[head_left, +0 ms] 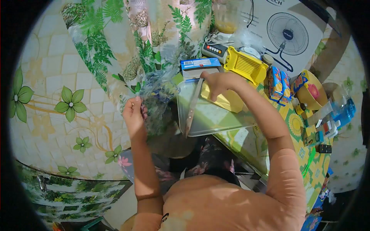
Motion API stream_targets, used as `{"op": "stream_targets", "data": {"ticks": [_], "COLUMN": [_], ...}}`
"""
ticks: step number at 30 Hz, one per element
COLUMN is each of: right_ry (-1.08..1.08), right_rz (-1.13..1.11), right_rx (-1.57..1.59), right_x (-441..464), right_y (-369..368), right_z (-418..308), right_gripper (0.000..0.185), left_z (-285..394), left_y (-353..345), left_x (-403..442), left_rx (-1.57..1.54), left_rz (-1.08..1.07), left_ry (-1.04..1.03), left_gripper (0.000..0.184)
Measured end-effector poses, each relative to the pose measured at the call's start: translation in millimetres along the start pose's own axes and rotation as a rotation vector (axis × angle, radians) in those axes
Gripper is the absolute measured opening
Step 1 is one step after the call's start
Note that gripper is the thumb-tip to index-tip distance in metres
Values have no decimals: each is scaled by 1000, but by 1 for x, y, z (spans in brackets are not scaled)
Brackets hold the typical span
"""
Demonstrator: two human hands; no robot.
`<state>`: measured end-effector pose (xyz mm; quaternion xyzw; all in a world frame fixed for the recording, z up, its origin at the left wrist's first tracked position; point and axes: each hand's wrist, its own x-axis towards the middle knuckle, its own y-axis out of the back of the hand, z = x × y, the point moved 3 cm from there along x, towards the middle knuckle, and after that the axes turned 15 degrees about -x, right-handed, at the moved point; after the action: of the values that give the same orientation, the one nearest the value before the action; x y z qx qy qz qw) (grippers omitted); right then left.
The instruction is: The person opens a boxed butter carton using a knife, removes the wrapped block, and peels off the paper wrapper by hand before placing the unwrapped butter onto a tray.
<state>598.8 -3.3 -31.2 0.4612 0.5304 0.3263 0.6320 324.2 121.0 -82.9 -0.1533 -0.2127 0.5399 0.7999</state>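
My left hand (134, 111) is closed, with thumb and fingers pinched at the edge of a crumpled clear plastic bag (156, 90) that has blue and yellow print. Over a clear plastic tray (216, 130), my right hand (221, 83) has its fingers apart, the fingertips close to the open blue-and-white box (200, 65). Below that hand a flat yellow block (227, 102) lies in the tray, partly covered by the hand. A knife (194, 104) lies slanted across the tray's left side, its handle toward me.
Behind the tray stand a yellow plastic rack (246, 65) and a blender base (214, 50). Blue snack packs (279, 84), a yellow bucket (314, 92) and bottles (331, 129) line the right side. A patterned curtain (150, 34) hangs close by at the left.
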Motion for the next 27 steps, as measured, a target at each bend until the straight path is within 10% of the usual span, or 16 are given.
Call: {"op": "stream_targets", "data": {"ticks": [17, 27], "right_ry": [169, 195], "right_rz": [-283, 21], "right_rx": [-244, -71], "right_x": [28, -1], "right_y": [-31, -24], "right_z": [-24, -4], "right_gripper": [96, 112], "left_z": [-1, -4], "left_y": [16, 3], "left_x": [-3, -2], "left_rx": [-14, -38], "left_rz": [-4, -21], "left_ry": [-34, -61], "left_gripper": [18, 20]}}
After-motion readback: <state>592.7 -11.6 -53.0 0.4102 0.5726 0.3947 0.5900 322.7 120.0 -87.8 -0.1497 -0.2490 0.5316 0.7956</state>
